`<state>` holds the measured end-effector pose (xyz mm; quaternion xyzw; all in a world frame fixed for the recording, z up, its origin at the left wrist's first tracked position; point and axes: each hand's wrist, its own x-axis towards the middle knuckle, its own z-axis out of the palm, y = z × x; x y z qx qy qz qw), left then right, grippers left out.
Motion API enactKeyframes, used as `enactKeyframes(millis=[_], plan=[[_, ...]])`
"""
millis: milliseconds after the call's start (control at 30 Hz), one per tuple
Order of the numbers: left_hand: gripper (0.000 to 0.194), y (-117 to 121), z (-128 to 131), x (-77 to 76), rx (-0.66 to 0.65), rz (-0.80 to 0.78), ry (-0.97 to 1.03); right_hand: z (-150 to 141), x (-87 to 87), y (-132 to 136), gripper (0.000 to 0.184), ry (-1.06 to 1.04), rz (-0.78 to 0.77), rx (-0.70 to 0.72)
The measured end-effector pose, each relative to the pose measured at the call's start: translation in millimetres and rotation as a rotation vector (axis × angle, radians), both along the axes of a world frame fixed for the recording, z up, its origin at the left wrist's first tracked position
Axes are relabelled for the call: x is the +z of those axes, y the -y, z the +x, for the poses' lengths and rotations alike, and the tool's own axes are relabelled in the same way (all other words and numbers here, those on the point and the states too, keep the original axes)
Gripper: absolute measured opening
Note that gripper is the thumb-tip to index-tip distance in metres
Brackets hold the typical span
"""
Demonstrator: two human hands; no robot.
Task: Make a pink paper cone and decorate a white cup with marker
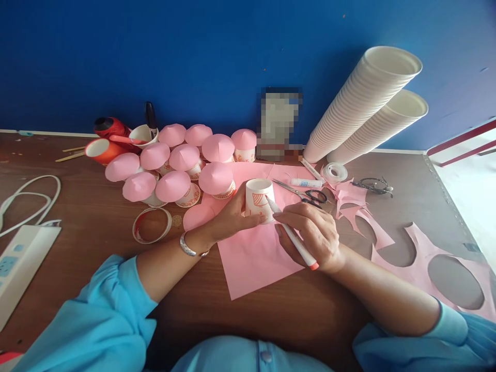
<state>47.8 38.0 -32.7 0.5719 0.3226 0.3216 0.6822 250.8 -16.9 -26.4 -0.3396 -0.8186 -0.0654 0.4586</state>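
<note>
My left hand grips a white paper cup from its left side, with the thumb across the lower front. An orange-red drawing with a striped patch marks the cup's wall. In my right hand is a white marker pen with a red end, its tip at the cup's right side. Pink paper lies beneath both hands. Left of the cup stand several decorated cups topped with pink paper cones. Scissors and a white glue tube lie just behind my right hand.
Two tall stacks of white paper cups lean by the blue wall. Pink paper offcuts, a clear tape roll and glasses lie at right. At left are a tape ring, a power strip and an orange cup.
</note>
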Motion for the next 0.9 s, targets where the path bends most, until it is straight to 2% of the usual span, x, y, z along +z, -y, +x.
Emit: enactKeyframes(millis=[200,633,900], plan=[[0.052,-1.7,-0.3,-3.7,0.001,0.009,-0.008,0.2,0.0,0.2,0.035,-0.001,-0.005,0.008],[0.038,-1.2,-2.7,-3.5,0.016,0.066,-0.098,-1.4,1.8,2.9,0.037,0.037,-0.032,0.016],[0.047,-2.4,-3.3,-9.8,0.027,0.089,-0.088,-5.5,1.9,5.1,0.027,0.042,-0.03,0.032]])
